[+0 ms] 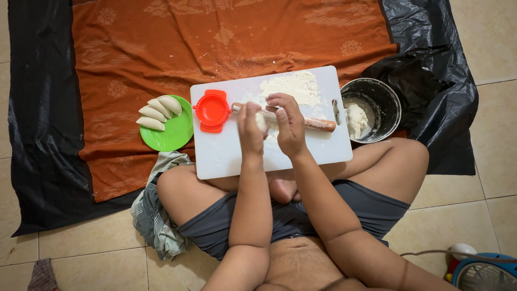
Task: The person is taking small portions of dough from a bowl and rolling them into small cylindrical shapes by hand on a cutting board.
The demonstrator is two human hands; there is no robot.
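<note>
Beige floor tiles frame the scene, with a black plastic sheet spread over them and an orange patterned cloth laid on top. From my seat behind the head camera I look straight down at a person sitting cross-legged in dark grey shorts, knees out to either side.

A white cutting board lies across the cloth just ahead of the crossed legs. Both of my hands meet at its middle: my left hand and my right hand are pressed close together, fingers curled around a small lump of pale dough held between them, just above the board. Whether the dough touches the board I cannot tell. Under the hands lies a wooden rolling pin, crosswise on the board, its right end showing reddish-brown. Behind it sits a heap of white flour near the board's far edge.

A red hinged dumpling press rests open at the board's left corner. Just beside it, off the board, a green plate carries four folded, crimped dumplings lined up side by side. At the board's right end stands a dark metal bowl with more dough inside. A crumpled striped cloth lies by my left knee, and a blue fan peeks in at the lower right corner.
</note>
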